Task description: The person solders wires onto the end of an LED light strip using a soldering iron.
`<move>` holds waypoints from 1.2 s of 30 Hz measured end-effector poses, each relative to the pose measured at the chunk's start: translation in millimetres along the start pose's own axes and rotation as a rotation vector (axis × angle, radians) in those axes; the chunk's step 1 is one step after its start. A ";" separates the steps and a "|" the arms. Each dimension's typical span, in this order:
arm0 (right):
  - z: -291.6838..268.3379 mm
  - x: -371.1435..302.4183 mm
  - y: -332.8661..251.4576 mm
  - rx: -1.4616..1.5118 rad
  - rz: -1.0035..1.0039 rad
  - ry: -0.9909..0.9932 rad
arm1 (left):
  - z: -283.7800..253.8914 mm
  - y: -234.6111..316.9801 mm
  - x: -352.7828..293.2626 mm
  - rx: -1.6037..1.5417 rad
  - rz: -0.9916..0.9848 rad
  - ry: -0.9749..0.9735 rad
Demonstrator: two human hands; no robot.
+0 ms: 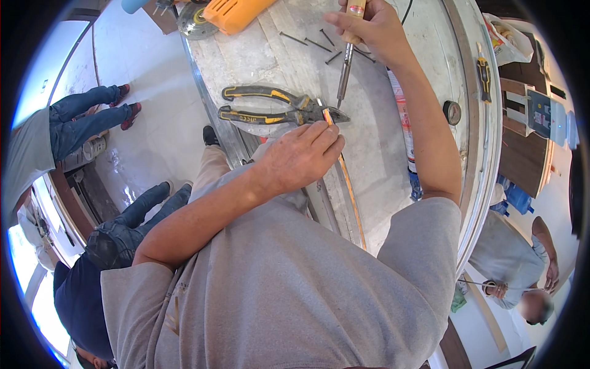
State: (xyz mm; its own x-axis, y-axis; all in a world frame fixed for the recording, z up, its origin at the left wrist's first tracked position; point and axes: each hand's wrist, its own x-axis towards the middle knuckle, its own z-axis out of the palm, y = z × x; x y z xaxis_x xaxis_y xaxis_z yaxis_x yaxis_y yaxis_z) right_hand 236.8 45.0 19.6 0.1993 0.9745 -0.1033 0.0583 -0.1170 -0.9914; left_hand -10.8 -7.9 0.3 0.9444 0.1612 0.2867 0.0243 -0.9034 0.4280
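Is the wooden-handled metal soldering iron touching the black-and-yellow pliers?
Cannot tell. In the head view, the iron ends close to the pliers, but any height gap is unclear.

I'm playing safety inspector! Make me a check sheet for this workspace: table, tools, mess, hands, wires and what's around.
Surface: pale, stained table.
Job's things: soldering iron, tip down near the pliers, which lie on the table; orange-striped wire at the pliers' head. Whether the tip touches anything, I can't tell.
Clutter: loose screws, tape roll, screwdriver, orange tool, white-and-red can.
Hands: right hand grips the soldering iron's handle; left hand holds the wire.
Cables: thin black cord beside the right hand.
Surroundings: person in jeans at left; blue bottles at right.
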 end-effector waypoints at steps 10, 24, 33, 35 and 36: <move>-4.8 -0.2 1.6 0.090 -0.024 -0.088 | -0.7 0.6 -0.5 0.012 -0.004 -0.001; -13.9 2.0 9.1 0.132 0.008 -0.179 | -0.8 0.6 -0.1 0.006 0.002 0.006; -10.2 2.3 14.7 0.094 -0.021 -0.218 | -0.7 0.7 0.0 0.012 0.004 0.005; -10.9 2.6 15.1 0.094 -0.013 -0.212 | -0.7 0.7 -0.1 0.008 0.001 -0.003; -12.0 2.9 15.5 0.108 -0.030 -0.218 | -0.5 0.5 -0.2 0.011 0.003 0.004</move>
State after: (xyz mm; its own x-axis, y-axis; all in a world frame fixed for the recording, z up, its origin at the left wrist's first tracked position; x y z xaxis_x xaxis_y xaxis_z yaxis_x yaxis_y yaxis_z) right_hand 250.0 43.7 5.0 -0.0178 0.9969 -0.0765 -0.0462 -0.0772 -0.9959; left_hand -11.1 -8.3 0.9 0.9432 0.1603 0.2909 0.0253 -0.9080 0.4182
